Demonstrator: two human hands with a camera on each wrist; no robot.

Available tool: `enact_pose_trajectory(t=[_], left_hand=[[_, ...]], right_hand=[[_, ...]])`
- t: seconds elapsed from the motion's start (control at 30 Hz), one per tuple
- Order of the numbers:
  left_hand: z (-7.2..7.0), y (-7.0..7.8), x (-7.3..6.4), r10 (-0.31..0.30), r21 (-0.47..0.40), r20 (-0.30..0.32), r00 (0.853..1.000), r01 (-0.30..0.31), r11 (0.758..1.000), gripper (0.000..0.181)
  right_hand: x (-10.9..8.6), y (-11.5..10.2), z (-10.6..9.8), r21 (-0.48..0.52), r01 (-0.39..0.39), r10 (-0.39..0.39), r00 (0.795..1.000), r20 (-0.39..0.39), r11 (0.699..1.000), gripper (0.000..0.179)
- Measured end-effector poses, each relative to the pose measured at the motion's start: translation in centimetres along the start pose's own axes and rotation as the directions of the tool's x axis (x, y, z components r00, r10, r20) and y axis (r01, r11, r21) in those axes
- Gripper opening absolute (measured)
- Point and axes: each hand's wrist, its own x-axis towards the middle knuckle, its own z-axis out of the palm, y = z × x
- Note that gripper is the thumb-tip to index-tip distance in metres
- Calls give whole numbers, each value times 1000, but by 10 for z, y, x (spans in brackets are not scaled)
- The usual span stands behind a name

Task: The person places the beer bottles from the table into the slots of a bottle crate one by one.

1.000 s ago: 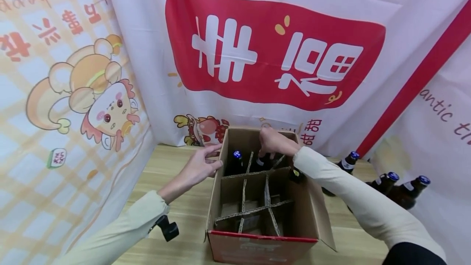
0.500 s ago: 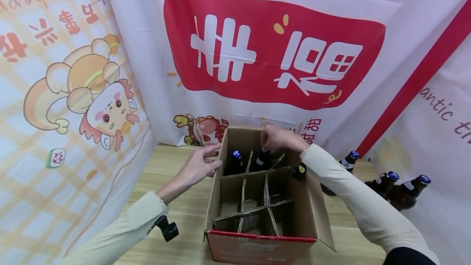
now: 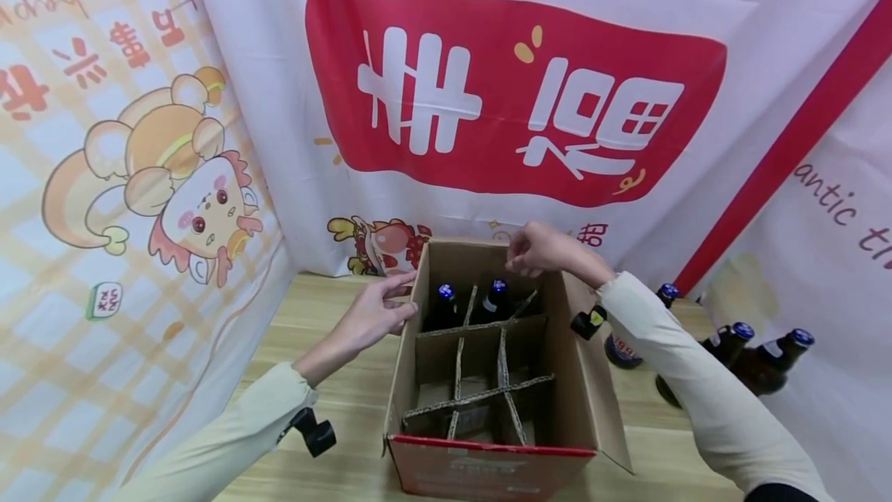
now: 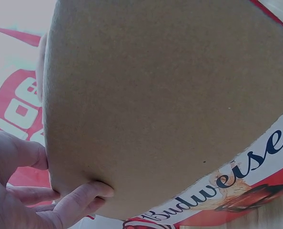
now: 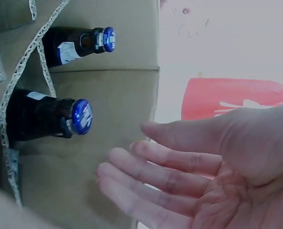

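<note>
An open cardboard beer box stands on the table, with cardboard dividers inside. Two brown beer bottles with blue caps, a left bottle and a right bottle, stand in its far compartments. My left hand holds the box's left side near the far corner; in the left wrist view its fingers grip the edge of the brown flap. Above the far right corner hovers my right hand, fingers loosely bent and holding nothing. The right wrist view shows it apart from the bottle caps.
Several more beer bottles stand on the table to the right, partly behind my right sleeve. The right flap of the box hangs outward. Printed cloth rises behind the box.
My right hand has let go of the right bottle in the far row and risen up and to the right, uncovering its blue cap. My left hand stays at the box.
</note>
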Motion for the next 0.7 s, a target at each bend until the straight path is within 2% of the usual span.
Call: enact_pose_trajectory(t=[0.23, 0.4, 0.53, 0.7], left_hand=[[1, 0, 2, -7, -11, -5, 1000, 7, 1000, 64], [2, 0, 1, -7, -18, 4, 1000, 7, 1000, 63], [3, -1, 0, -9, -19, 12, 1000, 10, 1000, 63], [2, 0, 0, -15, -13, 0, 1000, 15, 1000, 63]], right_hand=[[-10, 14, -3, 69, 67, -62, 995, -74, 995, 15], [-22, 29, -3, 145, 124, -94, 976, -195, 982, 16], [-31, 45, 0, 164, 138, -80, 945, -319, 977, 17], [-40, 63, -1, 117, 138, -69, 884, -463, 984, 19]])
